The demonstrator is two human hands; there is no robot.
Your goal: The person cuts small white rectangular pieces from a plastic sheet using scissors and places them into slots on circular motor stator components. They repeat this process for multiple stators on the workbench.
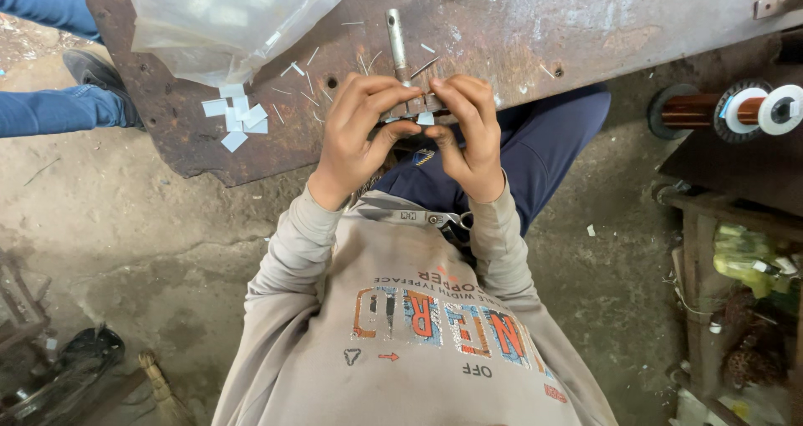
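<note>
Concrete workshop floor, dusty. Rusted steel plate point(535, 25) as workbench, edge over the person's lap. Clear plastic bag point(226, 16) at plate's far corner. Copper wire spool point(723, 110) to one side. Left hand point(360, 133) and right hand point(468, 133): both closed, fingertips pinching a slotted metal core on a shaft point(400, 54) at the plate edge, with a white paper slip point(425, 118) at it. Cut white slips point(238, 117) loose on plate. Risk, judged: slip may crease or drop off the edge if pinch loosens.
</note>
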